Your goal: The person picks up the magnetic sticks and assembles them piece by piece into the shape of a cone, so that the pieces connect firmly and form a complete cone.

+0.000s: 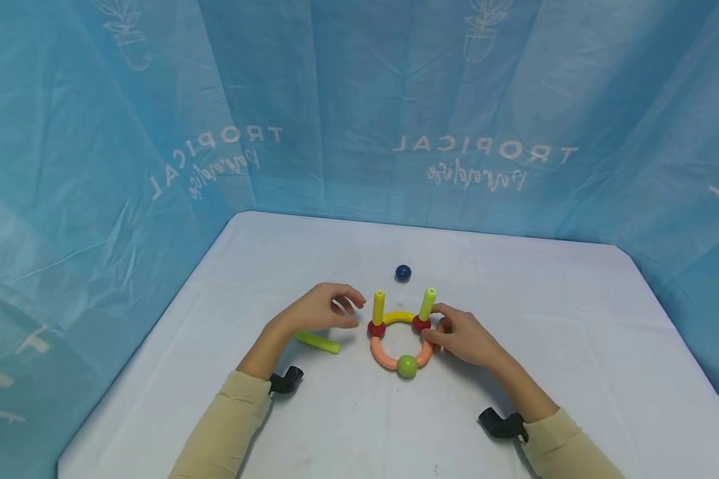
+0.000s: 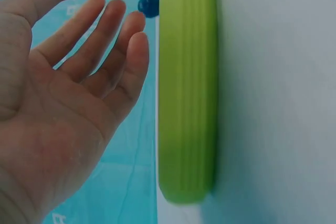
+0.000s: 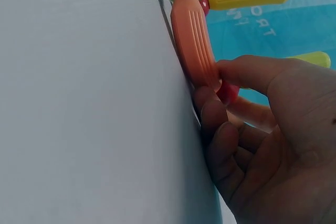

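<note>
A ring of toy building pieces lies on the white table: two orange curved rods, a yellow curved rod, a green ball in front and two red balls at the sides. From the left red ball rises a yellow straight rod; from the right one, a yellow-green rod. My right hand pinches the right orange curved rod at its end by the red ball, thumb against fingers. Left of the ring, my left hand hovers with loosely bent fingers, holding nothing.
Under my left wrist lies a lime-green straight rod, large in the left wrist view. A dark blue ball sits behind the ring. Blue printed cloth hangs around the table's back and sides. Each wrist carries a black camera mount.
</note>
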The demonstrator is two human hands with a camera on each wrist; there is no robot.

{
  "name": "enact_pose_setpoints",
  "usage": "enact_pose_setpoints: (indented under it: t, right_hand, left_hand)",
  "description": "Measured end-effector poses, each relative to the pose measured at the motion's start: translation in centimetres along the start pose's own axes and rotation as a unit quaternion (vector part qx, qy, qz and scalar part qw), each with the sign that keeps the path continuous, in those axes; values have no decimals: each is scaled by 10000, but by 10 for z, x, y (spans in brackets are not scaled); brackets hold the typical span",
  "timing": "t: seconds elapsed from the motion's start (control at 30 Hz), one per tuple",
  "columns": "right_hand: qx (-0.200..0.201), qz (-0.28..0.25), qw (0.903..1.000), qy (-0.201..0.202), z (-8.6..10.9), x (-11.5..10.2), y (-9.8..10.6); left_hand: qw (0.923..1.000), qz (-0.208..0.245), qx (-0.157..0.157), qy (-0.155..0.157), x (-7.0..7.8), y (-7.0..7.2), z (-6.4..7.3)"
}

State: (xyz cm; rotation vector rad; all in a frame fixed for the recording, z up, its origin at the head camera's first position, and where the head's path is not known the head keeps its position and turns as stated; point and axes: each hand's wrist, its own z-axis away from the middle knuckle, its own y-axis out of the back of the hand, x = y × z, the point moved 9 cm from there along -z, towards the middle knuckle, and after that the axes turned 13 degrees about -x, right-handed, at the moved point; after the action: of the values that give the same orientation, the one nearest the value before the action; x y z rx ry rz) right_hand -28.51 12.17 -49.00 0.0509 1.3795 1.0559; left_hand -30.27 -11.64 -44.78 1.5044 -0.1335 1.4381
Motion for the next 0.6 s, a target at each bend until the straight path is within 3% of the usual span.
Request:
enact_pose_setpoints:
  t: [0.17, 0.33, 0.47, 0.6]
  right_hand:
    - [3, -47, 9999, -142, 5, 7, 2]
    - [55, -131, 9995, -272, 6, 10, 5]
    - [182, 92, 9998, 52, 6, 7, 10]
    - [45, 215, 9984, 514, 6, -1, 9]
  left_hand:
    - [9988, -95, -468, 137, -11, -6, 2]
    - [9923, -380, -1090, 453, -19, -14, 5]
    - [9867, -549, -1389, 648, -22, -17, 10]
    - [9834, -664, -1463, 842, -25, -16, 16]
